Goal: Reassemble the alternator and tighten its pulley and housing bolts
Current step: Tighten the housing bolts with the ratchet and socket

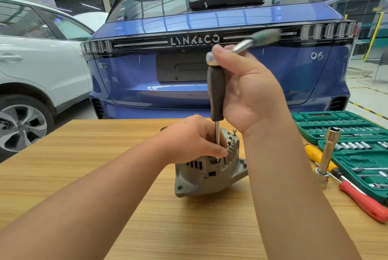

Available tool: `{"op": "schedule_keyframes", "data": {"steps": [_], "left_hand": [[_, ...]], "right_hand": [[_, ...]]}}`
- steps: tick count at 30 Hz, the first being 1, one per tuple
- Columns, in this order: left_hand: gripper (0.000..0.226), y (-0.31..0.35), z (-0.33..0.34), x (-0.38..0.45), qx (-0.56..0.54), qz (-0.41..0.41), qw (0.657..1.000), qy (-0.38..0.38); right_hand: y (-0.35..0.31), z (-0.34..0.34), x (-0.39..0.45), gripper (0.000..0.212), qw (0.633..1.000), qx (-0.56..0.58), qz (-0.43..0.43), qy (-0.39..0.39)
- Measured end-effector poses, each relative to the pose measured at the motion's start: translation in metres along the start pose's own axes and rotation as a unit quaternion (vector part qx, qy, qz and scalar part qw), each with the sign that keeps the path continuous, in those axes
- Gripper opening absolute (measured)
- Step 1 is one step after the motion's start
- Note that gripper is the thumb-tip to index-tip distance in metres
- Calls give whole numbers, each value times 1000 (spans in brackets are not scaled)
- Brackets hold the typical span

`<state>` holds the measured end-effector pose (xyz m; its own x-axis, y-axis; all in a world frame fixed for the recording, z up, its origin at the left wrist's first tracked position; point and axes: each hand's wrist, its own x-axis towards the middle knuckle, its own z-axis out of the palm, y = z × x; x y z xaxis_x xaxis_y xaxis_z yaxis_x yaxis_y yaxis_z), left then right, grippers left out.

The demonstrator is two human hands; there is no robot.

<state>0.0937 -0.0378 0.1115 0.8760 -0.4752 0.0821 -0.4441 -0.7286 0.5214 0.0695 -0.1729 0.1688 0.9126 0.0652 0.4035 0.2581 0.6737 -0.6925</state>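
A grey alternator stands on the wooden table. My left hand rests on top of it, fingers curled round the steel shaft of a driver near its tip. The driver stands upright with its dark grey handle above the housing. My right hand grips that handle together with a ratchet fitted on its top end; the ratchet's green grip points up and to the right, blurred. A small bolt sticks up from the housing behind the hands.
A green socket set case lies open at the right. Beside it lie a yellow-handled screwdriver, a red-handled one and a long socket on an L-shaped handle. A blue car stands right behind the table, a white car left.
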Motion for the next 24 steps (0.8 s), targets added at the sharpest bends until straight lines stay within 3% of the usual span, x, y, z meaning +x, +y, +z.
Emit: {"op": "schedule_keyframes", "data": {"steps": [1, 3, 5, 7, 11, 15, 20, 22, 24], "left_hand": [[8, 0, 0, 0, -1, -2, 1000, -3], [8, 1, 0, 0, 0, -4, 1000, -8], [6, 1, 0, 0, -5, -3, 1000, -6], [5, 1, -1, -1, -12, -5, 1000, 0], [5, 1, 0, -1, -12, -5, 1000, 5], [7, 2, 0, -1, -8, -7, 1000, 2], [12, 3, 0, -2, -12, -7, 1000, 5], [6, 4, 0, -2, -11, -4, 1000, 2], [4, 4, 0, -3, -6, 1, 1000, -9]], "right_hand": [[5, 0, 1, 27, 996, -40, -80, 21], [12, -1, 3, 26, 951, -180, -249, 43], [19, -5, 6, 18, 906, -297, -302, 1], [20, -8, 6, 19, 916, -305, -253, -59], [14, -18, 8, 38, 967, -139, -122, -174], [10, -29, 12, 52, 970, -27, -51, -235], [11, -25, 12, 56, 979, -88, -40, -178], [11, -17, 8, 47, 978, -165, -83, -95], [14, -10, 5, 38, 939, -287, -190, 32]]}}
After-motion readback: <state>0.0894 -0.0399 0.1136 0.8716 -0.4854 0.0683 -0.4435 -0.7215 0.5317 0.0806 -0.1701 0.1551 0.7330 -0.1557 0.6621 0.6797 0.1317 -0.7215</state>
